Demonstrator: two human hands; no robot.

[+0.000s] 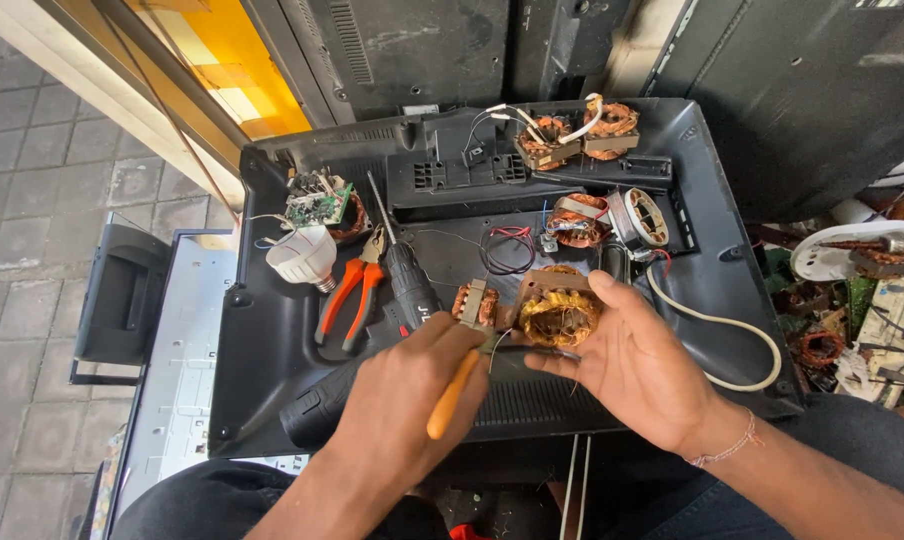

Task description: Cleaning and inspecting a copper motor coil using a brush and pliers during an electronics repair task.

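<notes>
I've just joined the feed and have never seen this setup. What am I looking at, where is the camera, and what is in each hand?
There is one view, from a camera worn on the person's head, looking down at two bare hands; no machine is involved. The right hand cradles a copper-wound motor coil. The left hand grips an orange-handled tool pointed toward that coil. The work surface is a black plastic back panel. On it lie orange pliers, a black cordless driver, a white bulb, a small circuit board and more copper coils.
</notes>
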